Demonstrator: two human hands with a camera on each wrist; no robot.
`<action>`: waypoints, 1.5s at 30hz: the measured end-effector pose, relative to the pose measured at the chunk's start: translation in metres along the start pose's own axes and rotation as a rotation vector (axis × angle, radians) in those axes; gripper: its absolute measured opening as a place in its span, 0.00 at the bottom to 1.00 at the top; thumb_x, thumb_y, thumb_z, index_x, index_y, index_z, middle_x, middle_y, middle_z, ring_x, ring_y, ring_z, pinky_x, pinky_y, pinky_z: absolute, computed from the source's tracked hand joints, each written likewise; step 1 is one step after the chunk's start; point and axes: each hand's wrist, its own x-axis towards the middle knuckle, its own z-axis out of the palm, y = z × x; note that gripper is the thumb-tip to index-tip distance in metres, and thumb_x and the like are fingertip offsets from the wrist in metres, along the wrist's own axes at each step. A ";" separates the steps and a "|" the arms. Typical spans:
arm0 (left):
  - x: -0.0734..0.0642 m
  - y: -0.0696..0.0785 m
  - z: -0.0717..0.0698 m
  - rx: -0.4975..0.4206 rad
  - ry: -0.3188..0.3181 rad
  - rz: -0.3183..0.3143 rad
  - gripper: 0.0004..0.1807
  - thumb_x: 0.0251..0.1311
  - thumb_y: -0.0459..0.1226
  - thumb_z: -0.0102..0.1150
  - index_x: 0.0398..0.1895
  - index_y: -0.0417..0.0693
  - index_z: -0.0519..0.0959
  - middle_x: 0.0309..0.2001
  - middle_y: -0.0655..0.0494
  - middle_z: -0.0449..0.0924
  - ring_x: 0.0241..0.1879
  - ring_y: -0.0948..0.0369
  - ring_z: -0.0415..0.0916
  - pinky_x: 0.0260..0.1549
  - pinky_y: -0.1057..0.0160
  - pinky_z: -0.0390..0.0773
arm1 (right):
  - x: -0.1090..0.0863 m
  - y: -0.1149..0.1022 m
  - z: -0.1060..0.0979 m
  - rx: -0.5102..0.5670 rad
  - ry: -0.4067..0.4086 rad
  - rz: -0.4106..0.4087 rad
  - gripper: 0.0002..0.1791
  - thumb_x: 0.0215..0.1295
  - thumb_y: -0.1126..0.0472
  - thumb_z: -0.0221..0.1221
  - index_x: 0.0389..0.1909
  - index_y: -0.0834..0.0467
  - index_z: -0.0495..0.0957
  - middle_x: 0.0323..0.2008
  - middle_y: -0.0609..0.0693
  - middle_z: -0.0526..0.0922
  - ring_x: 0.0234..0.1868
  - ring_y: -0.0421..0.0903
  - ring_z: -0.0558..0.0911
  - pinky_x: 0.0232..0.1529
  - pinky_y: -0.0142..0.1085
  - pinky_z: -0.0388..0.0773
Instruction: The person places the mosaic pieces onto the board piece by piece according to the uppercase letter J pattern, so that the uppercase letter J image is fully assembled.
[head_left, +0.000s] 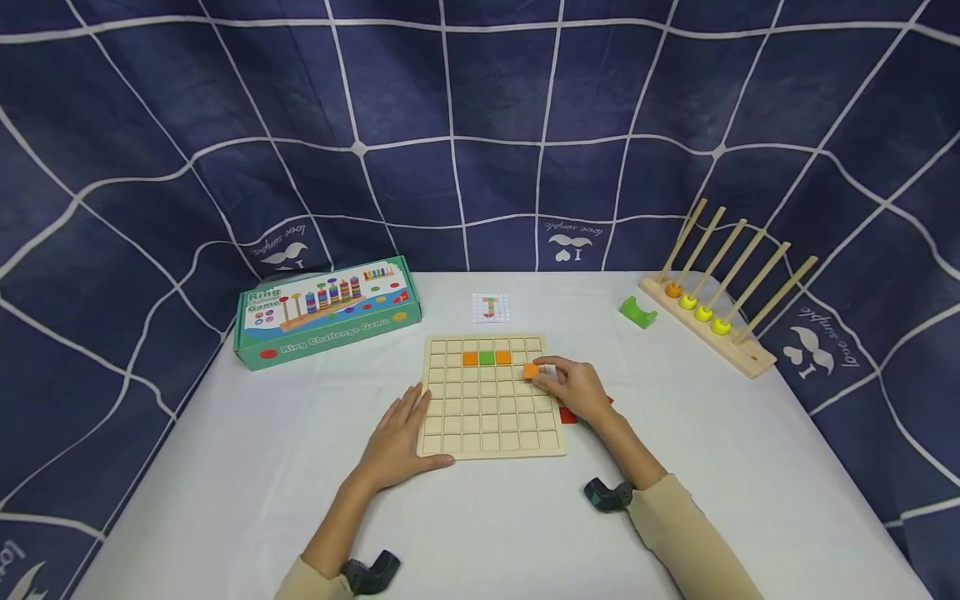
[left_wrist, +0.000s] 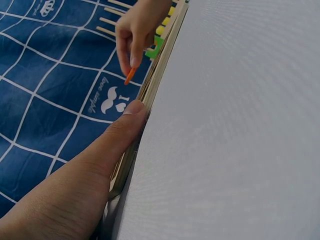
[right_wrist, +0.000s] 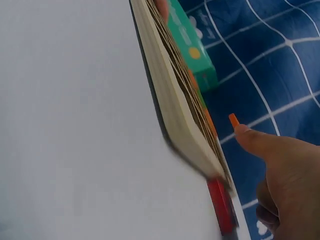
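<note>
A square wooden grid board (head_left: 489, 423) lies on the white table. Near its far side, an orange tile (head_left: 470, 358), a green tile (head_left: 487, 358) and another orange tile (head_left: 503, 357) form a row. My left hand (head_left: 393, 442) rests at the board's near left corner, fingers along the left side and thumb (left_wrist: 125, 120) against the near edge. Over the board's right part, my right hand (head_left: 581, 390) pinches a loose orange tile (head_left: 531, 371) between thumb and fingers; the right wrist view shows this tile (right_wrist: 234, 120) raised above the board. Red pieces (head_left: 568, 415) lie partly hidden under the right hand.
Behind the board lies a small printed card (head_left: 491, 308) with a coloured J pattern. A green game box (head_left: 337, 333) stands at the back left. On the right are a green curved piece (head_left: 638, 312) and a wooden peg stand (head_left: 750, 360) with orange and yellow beads.
</note>
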 end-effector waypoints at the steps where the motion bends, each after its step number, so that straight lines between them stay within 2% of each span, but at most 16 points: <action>1: 0.000 0.000 0.000 0.000 0.000 -0.001 0.65 0.36 0.73 0.56 0.70 0.39 0.51 0.72 0.47 0.43 0.71 0.55 0.38 0.66 0.55 0.42 | 0.002 -0.003 0.004 -0.002 -0.006 -0.006 0.17 0.55 0.53 0.65 0.44 0.56 0.82 0.09 0.40 0.59 0.11 0.35 0.55 0.12 0.28 0.52; 10: 0.000 0.001 -0.001 -0.004 -0.013 -0.014 0.65 0.36 0.73 0.55 0.70 0.40 0.51 0.72 0.47 0.43 0.71 0.55 0.37 0.66 0.55 0.41 | 0.019 -0.025 0.039 -0.015 -0.049 -0.029 0.18 0.56 0.51 0.64 0.44 0.56 0.82 0.08 0.40 0.59 0.11 0.35 0.54 0.13 0.28 0.53; 18: 0.001 0.002 -0.001 -0.007 -0.012 -0.013 0.64 0.35 0.73 0.56 0.71 0.40 0.51 0.72 0.47 0.43 0.71 0.55 0.38 0.66 0.54 0.42 | 0.029 -0.029 0.053 -0.044 -0.082 -0.019 0.18 0.57 0.49 0.63 0.45 0.54 0.82 0.07 0.40 0.57 0.11 0.35 0.51 0.13 0.28 0.52; 30: 0.000 0.002 -0.002 -0.004 -0.008 -0.014 0.65 0.35 0.73 0.55 0.70 0.39 0.52 0.72 0.47 0.44 0.71 0.55 0.38 0.66 0.54 0.42 | 0.030 -0.030 0.056 -0.056 -0.075 -0.029 0.19 0.56 0.48 0.63 0.44 0.54 0.82 0.07 0.40 0.58 0.11 0.36 0.52 0.12 0.29 0.53; 36: 0.000 0.003 -0.003 -0.016 -0.005 -0.010 0.64 0.36 0.72 0.57 0.70 0.39 0.52 0.72 0.46 0.44 0.71 0.54 0.38 0.66 0.53 0.42 | 0.029 -0.031 0.056 -0.053 -0.078 -0.024 0.19 0.55 0.48 0.64 0.45 0.54 0.82 0.06 0.43 0.63 0.11 0.36 0.53 0.13 0.29 0.53; 37: 0.000 0.003 -0.003 -0.015 -0.006 -0.011 0.64 0.36 0.72 0.57 0.70 0.39 0.52 0.72 0.47 0.44 0.71 0.55 0.38 0.66 0.54 0.42 | 0.028 -0.032 0.055 -0.046 -0.070 -0.024 0.19 0.55 0.48 0.64 0.45 0.54 0.82 0.08 0.44 0.67 0.11 0.35 0.54 0.14 0.28 0.55; 40: 0.000 0.002 -0.002 -0.010 -0.007 -0.008 0.64 0.36 0.73 0.56 0.70 0.39 0.52 0.72 0.46 0.44 0.71 0.54 0.39 0.66 0.53 0.43 | 0.024 -0.032 0.049 -0.020 -0.059 -0.017 0.19 0.54 0.49 0.65 0.45 0.54 0.82 0.09 0.46 0.68 0.12 0.35 0.55 0.14 0.29 0.55; 45: 0.000 0.002 -0.002 -0.009 -0.006 -0.011 0.64 0.36 0.73 0.56 0.70 0.40 0.52 0.72 0.47 0.44 0.71 0.55 0.38 0.66 0.54 0.42 | 0.014 -0.024 0.031 0.047 -0.066 0.007 0.18 0.55 0.49 0.64 0.46 0.53 0.82 0.07 0.42 0.61 0.11 0.34 0.54 0.13 0.29 0.55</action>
